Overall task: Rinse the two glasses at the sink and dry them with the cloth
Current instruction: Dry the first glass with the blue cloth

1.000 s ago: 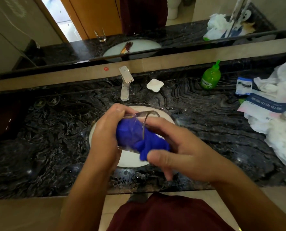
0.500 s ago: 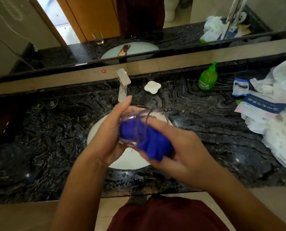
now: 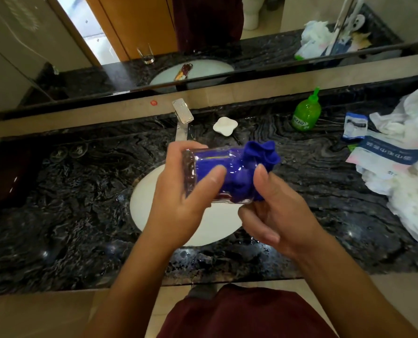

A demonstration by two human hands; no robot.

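A clear glass [image 3: 227, 158] lies on its side above the white sink basin [image 3: 144, 203], thick base to the left, mouth to the right. My left hand [image 3: 178, 203] grips it round the base end, thumb across the near side. A blue cloth [image 3: 261, 152] fills the inside of the glass and bunches out of the mouth. My right hand [image 3: 276, 220] is at the mouth, thumb pressed on the cloth and fingers curled under it. A second glass [image 3: 144, 54] shows only as a reflection in the mirror.
The chrome faucet [image 3: 182, 118] stands behind the basin, with a white soap dish [image 3: 225, 125] beside it. A green pump bottle [image 3: 305, 114] stands further right. White bags and blue-white packets [image 3: 410, 167] pile up at the right end of the black marble counter [image 3: 69, 215].
The glass has turned in my hands to lie sideways, base left. The cloth bunch now sticks out at the upper right, and my right thumb has come on top of it.
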